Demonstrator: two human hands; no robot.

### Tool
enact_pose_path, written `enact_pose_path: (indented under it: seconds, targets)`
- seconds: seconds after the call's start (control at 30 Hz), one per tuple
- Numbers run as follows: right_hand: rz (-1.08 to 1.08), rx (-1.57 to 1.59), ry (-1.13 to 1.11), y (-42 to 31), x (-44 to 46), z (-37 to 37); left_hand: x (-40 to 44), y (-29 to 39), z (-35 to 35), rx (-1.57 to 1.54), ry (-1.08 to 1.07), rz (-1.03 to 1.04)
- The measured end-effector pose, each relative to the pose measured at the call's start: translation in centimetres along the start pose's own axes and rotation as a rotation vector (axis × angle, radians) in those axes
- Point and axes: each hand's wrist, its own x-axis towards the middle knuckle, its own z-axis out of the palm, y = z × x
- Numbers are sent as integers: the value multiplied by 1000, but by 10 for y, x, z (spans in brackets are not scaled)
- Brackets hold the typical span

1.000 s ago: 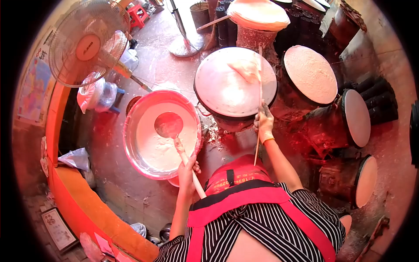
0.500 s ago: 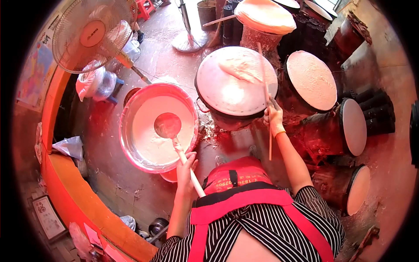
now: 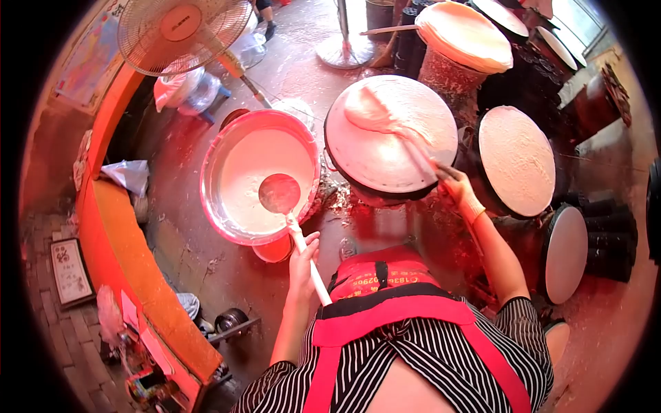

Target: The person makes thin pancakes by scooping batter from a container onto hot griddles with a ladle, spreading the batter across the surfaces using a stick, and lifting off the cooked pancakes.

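Observation:
My left hand (image 3: 303, 263) is wrapped round the pale handle of a ladle (image 3: 279, 193). The ladle's round bowl lies at the surface of white batter (image 3: 265, 155) in a red-rimmed tub (image 3: 208, 206). My right hand (image 3: 457, 188) grips a wooden spreading stick (image 3: 415, 153) at the near right edge of a round griddle (image 3: 372, 177). Motion blurs the stick, which reaches across the griddle. A wet swathe of batter (image 3: 368, 110) lies folded on the far left part of the griddle, with a thinner film spread to its right.
More round griddles stand to the right, one with a pale sheet (image 3: 516, 162) on it. A stack of thin flatbreads (image 3: 465, 34) sits on a drum at the back. A standing fan (image 3: 182, 24) and an orange counter (image 3: 131, 275) are on the left.
The stick has swung from upright at the griddle's right edge to a slant over its surface, and the batter has spread wider. The view has shifted; the ladle stays in the tub.

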Motion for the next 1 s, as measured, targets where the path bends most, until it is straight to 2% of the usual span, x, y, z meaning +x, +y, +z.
enact_pose_path:
  seconds: [0.03, 0.1, 0.13, 0.17, 0.27, 0.37, 0.43, 0.57, 0.6, 0.7, 0.73, 0.77, 0.83, 0.9, 0.97, 1.0]
  targets:
    - [-98, -79, 100, 11, 20, -9, -3, -3, 5, -17, 13, 5]
    - [-109, 111, 162, 6, 54, -11, -8, -8, 17, -48, 35, 19]
    - [-38, 4, 174, -18, 52, 4, -11, -11, 22, -52, 40, 27]
    - [-49, -7, 45, -13, 68, 7, -15, -12, 29, -55, 49, 32]
    - [-122, -127, -144, -19, 70, 32, -28, -14, 47, -62, 88, 33]
    - [2, -162, -319, -46, 37, 6, -35, -23, 56, -68, 142, 19]
    - [144, -205, -380, -47, 56, -32, -44, -26, 64, -67, 192, 13]
    - [15, -119, -146, -57, 96, -35, -59, -33, 76, -73, 246, 40]
    - [-16, -292, -174, -60, 105, -29, -65, -34, 80, -72, 257, 40]
    - [109, -275, -522, -57, 100, -32, -80, -41, 90, -68, 290, 26]
    - [114, -331, -537, -62, 90, -40, -86, -47, 90, -68, 298, 13]
    - [195, -276, -651, -80, 76, -56, -92, -53, 90, -69, 305, 2]
    - [131, -461, -583, -86, 89, -70, -102, -60, 93, -53, 334, -31]
    - [66, -416, -479, -69, 119, -66, -109, -63, 94, -31, 337, -62]
    - [-7, -321, -432, -77, 110, -43, -113, -60, 97, -32, 320, -72]
    - [46, -320, -515, -68, 102, -42, -112, -59, 95, -35, 309, -77]
